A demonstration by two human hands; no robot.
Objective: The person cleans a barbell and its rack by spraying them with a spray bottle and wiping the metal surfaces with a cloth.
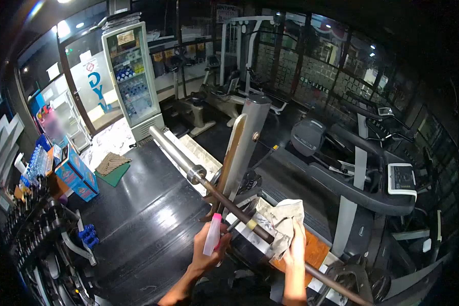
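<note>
A long barbell [224, 196] lies across a bench rack, its chrome sleeve [174, 149] pointing away to the upper left. My left hand [209, 252] holds a small spray bottle [212, 233] with a pink cap, upright, just beside the bar's dark shaft. My right hand [294, 245] presses a crumpled whitish cloth [283, 219] onto the shaft, wrapped partly around it. The rack's grey upright post [250, 137] stands right behind the bar.
A dumbbell rack [41, 229] runs along the left. Blue cartons [76, 173] and a glass-door drinks fridge [132, 76] stand at the back left. Treadmills [372, 178] fill the right, weight machines [239, 66] the back. Dark glossy floor [137, 214] lies between.
</note>
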